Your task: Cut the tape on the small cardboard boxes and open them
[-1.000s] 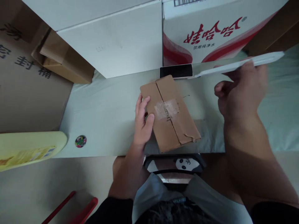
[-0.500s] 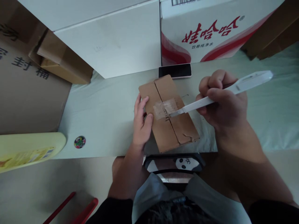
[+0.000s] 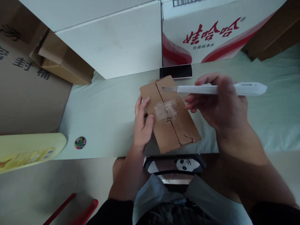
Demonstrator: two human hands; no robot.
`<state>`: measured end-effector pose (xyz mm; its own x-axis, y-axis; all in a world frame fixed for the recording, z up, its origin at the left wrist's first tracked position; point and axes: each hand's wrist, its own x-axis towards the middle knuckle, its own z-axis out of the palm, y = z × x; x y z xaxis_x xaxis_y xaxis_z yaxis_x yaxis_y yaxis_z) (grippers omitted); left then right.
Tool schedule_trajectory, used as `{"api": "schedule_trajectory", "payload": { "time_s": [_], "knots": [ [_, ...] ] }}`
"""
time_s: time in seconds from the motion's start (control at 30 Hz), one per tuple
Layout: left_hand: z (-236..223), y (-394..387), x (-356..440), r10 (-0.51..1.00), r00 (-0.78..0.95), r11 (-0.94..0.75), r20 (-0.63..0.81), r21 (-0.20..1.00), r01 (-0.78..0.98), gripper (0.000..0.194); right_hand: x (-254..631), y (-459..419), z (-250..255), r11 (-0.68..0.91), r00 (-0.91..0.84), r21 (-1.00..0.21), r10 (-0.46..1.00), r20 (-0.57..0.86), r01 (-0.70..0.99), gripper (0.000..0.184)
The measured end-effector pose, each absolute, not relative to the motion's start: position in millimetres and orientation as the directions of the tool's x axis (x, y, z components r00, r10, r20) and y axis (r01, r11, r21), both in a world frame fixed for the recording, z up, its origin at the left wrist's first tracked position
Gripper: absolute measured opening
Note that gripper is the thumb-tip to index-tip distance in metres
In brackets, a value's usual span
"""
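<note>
A small brown cardboard box (image 3: pixel 165 134) lies tilted on the pale green cloth. Clear tape (image 3: pixel 161 111) spans the middle of its seam and looks slit along it. My left hand (image 3: pixel 143 126) grips the left side of the box, thumb on the top face and fingers along the edge. In my right hand (image 3: pixel 225 103) is a white-handled scalpel (image 3: pixel 197 89), pinched between thumb and fingers. Its blade points left over the upper part of the seam; whether the tip touches the cardboard I cannot tell. The lower right corner of the box is torn.
Behind the box lies a phone (image 3: pixel 175 71), close to a large white carton (image 3: pixel 117 47) and a red-and-white water carton (image 3: pixel 201 34). Brown cartons (image 3: pixel 30 93) stand at left, with a yellow bottle (image 3: pixel 30 151) and a round colourful disc (image 3: pixel 80 142) nearer the front edge.
My right hand has lifted the scalpel from the taped middle and swung it nearly level, its blade now farther up the box. The left hand and the box have stayed put.
</note>
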<state>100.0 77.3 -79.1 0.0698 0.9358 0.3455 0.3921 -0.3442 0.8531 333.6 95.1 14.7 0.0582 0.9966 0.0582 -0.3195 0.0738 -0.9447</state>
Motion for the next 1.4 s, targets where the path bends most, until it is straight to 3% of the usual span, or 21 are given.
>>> {"api": "schedule_trajectory", "payload": {
  "time_s": [0.27,0.93,1.4],
  "knots": [
    [-77,77,101,0.943,0.079,-0.328,0.322,0.866,0.377,0.058,338,91,12,0.175,-0.078,-0.933,0.975,0.208,-0.313,0.027],
    [-77,75,104,0.948,0.054,-0.313,0.315,0.882,0.353,0.055,342,89,7,0.101,-0.126,-0.976,0.984,0.127,-0.195,0.029],
    [-77,77,105,0.948,0.058,-0.313,0.314,0.880,0.357,0.055,345,88,2,0.102,-0.157,-0.968,0.978,0.140,-0.228,0.025]
  ]
}}
